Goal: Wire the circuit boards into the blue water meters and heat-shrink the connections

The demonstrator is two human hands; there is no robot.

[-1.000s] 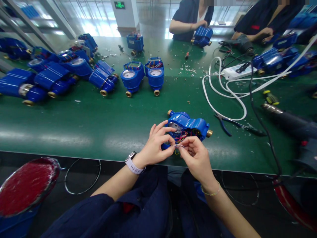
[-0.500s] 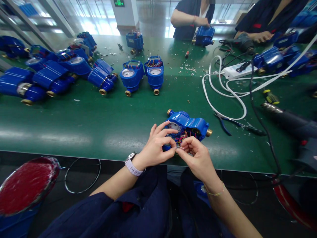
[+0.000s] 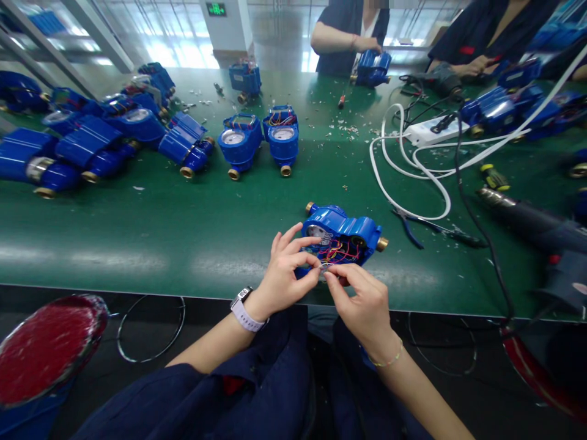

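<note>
A blue water meter with brass ends lies open at the near edge of the green bench, red and yellow wires showing inside. My left hand and my right hand meet just in front of it. Both pinch a thin wire between thumb and fingertips, right at the meter's opening. The left hand's outer fingers are raised and spread above the meter's dial. A white watch sits on my left wrist, a thin bracelet on my right.
Several more blue meters lie across the far left and middle of the bench. White cables, a power strip, pliers and a dark power tool lie to the right. Two people work at the far side. A red stool stands lower left.
My hands have moved closer to the meter, and the wire's loop between them has been drawn in toward its opening. The view shifted slightly.
</note>
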